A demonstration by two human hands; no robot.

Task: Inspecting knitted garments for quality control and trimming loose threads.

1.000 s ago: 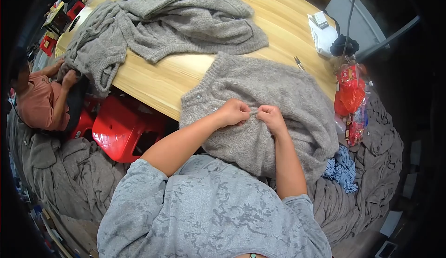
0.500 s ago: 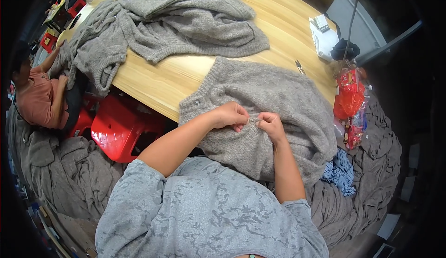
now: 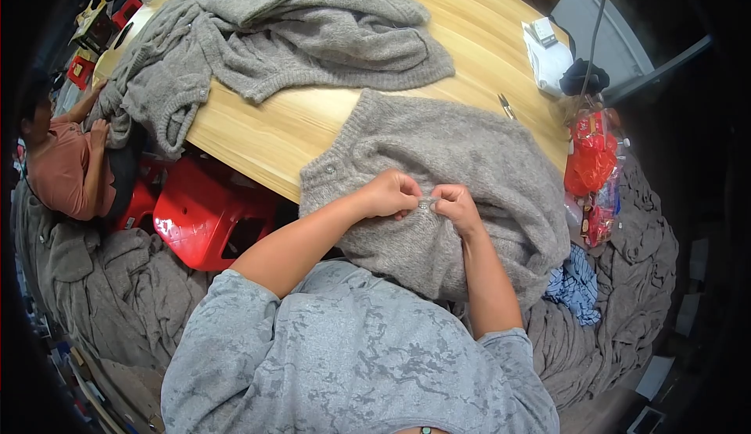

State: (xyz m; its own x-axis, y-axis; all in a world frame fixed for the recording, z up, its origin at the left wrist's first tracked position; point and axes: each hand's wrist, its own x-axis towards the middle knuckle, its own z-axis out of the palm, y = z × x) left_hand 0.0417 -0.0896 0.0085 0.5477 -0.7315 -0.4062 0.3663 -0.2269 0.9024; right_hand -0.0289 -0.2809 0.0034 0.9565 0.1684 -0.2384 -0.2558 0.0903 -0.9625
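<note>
A fuzzy grey knit cardigan (image 3: 477, 141) lies bunched over the table's near edge, right in front of me. My left hand (image 3: 393, 193) is closed in a pinch on its knit beside a small round button (image 3: 424, 205). From the other side, my right hand (image 3: 458, 206) pinches the fabric by the same button with thumb and forefinger. The fingertips of both hands almost meet there. A second button (image 3: 330, 169) shows on the ribbed band at the left. What lies under the fingertips is hidden.
More grey knits (image 3: 328, 35) are heaped across the wooden table (image 3: 258, 137). Small thread snips (image 3: 507, 107) lie beyond the cardigan. A co-worker (image 3: 66, 160) sits at the left near a red stool (image 3: 199, 215). Red plastic bags (image 3: 591, 152) hang at the right; knit piles (image 3: 117, 293) surround me.
Both hands keep their pinch at nearly the same spot, and the button between them shows more clearly. My right forearm has shifted slightly to the right.
</note>
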